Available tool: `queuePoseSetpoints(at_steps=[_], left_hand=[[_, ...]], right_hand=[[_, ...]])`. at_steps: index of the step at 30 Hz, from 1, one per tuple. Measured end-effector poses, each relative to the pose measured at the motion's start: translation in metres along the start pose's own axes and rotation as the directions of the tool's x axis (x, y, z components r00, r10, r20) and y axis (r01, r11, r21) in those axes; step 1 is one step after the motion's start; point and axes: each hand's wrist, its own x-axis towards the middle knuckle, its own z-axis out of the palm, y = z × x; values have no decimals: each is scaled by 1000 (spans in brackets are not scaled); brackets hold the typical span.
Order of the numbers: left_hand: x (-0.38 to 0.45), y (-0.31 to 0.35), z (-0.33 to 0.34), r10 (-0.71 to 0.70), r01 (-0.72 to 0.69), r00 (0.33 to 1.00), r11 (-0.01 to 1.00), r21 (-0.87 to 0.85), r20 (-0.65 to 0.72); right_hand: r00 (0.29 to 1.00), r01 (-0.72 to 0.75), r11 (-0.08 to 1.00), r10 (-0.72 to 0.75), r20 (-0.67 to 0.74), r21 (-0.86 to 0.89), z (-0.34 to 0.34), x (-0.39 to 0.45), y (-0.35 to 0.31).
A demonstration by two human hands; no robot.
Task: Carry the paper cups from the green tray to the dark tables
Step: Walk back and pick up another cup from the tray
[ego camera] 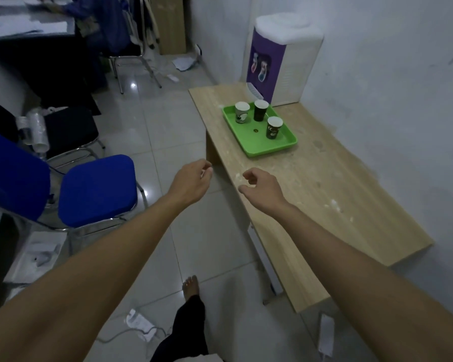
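Green plastic marks the tray point(277, 147) set on a pale wooden bench point(324, 184) against the wall, in front of a white and purple water dispenser point(280, 61). Three paper cups are seen upright inside it: a white cup point(242, 112), a dark cup point(260, 110) beside it, and a second dark cup point(273, 127) nearer the camera. Both hands are held out short of the tray, loosely curled and gripping nothing, the left hand point(191, 182) over the tiled floor point(168, 142), the right hand point(262, 188) over the bench edge. A blue chair point(97, 189) is seen at left.
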Motion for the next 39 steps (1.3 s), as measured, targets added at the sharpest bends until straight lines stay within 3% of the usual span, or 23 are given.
queuePoseSetpoints(at_steps=[13,27,39], left_hand=[[230,-67,-31,92,-90,990,996,-19,104],[449,-79,8,222,-207,944,975,-85,243],[575,-83,47,246,-224,890,969,-102,385]], right_hand=[[983,-127,988,137,-124,82,20,217,-15],[933,-270,942,307,-188,200,31,390,22],[872,-393,875,453,-189,282,41,476,53]])
